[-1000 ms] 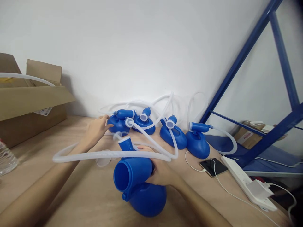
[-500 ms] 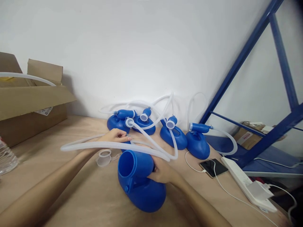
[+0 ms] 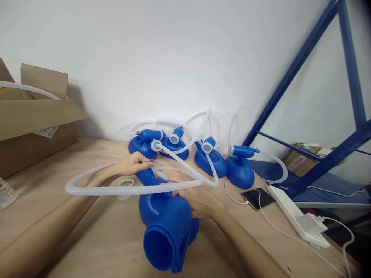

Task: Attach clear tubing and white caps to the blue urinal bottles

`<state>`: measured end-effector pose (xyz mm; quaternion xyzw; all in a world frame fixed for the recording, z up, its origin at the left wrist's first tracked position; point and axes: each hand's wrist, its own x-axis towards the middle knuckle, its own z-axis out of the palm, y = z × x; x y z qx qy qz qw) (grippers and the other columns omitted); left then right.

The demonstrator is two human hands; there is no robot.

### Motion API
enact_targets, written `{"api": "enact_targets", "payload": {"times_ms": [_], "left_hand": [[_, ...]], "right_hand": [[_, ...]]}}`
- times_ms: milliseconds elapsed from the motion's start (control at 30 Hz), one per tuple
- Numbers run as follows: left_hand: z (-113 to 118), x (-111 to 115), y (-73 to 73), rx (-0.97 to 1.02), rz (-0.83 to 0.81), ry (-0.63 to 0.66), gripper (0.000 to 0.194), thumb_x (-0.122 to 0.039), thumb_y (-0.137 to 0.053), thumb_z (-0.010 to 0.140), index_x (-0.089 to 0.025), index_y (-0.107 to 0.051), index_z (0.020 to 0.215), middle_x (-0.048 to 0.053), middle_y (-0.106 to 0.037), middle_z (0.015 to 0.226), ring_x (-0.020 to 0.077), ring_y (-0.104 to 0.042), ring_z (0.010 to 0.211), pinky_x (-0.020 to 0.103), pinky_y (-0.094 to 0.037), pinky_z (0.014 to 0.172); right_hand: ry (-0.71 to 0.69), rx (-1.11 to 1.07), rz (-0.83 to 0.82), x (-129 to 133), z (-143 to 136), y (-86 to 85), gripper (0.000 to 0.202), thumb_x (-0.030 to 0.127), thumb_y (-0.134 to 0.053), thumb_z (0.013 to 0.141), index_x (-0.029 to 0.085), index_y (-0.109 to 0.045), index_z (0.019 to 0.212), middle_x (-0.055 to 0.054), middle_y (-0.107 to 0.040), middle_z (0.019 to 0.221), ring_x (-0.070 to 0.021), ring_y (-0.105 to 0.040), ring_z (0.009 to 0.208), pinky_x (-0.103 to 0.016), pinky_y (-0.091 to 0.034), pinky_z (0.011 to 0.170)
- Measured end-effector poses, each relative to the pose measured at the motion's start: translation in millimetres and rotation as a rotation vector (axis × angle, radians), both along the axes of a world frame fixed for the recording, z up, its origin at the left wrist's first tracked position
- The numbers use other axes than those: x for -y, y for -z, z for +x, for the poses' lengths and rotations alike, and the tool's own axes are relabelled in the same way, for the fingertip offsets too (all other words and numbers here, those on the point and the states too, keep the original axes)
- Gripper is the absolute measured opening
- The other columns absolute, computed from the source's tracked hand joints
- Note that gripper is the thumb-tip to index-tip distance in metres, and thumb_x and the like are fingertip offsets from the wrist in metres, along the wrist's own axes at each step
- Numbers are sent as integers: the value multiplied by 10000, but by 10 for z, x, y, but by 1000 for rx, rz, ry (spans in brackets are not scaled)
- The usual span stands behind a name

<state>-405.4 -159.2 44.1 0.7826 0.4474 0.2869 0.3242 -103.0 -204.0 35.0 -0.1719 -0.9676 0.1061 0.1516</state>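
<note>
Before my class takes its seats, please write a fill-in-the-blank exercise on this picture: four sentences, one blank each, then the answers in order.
1. The right hand grips the front bottle, which is coloured ____.
2. Near the wall behind it rest ____ other bottles.
3. The open box at the far left is made of ____.
4. In the picture, the phone lies to the ____ of the white power strip.
Missing words: blue; four; cardboard; left.
</note>
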Motion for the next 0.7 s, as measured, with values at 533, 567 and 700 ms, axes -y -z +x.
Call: {"api": "enact_targets", "payload": {"times_ms": [533,567,700], "left_hand": [[-465,-113,3,-404,-149,59,512,-571,-501,925,-183,-554,596,40,-610,602,160,-532,592,269,-405,601],[-455,-113,15,-459,-160,92,451,-516,-513,902,-181,-590,610,50,-650,643,178,-575,635,273,-429,633],[-404,-100,33,-560,-181,85,229,-371,-600,774,-177,-717,736,71,-748,801,243,-664,758,299,-454,676]], "right_hand": [[62,13,63,-102,57,-150,778,123,-597,837,260,-432,1585,-99,-470,1640,-312,-470,1503,-529,-439,1222],[67,2,33,-119,75,-136,768,125,-594,831,285,-457,1570,-87,-513,1609,-318,-508,1472,-534,-465,1199],[83,-74,-37,-160,147,-78,605,165,-559,842,273,-604,1435,-101,-691,1399,-330,-657,1278,-555,-544,1094]]}}
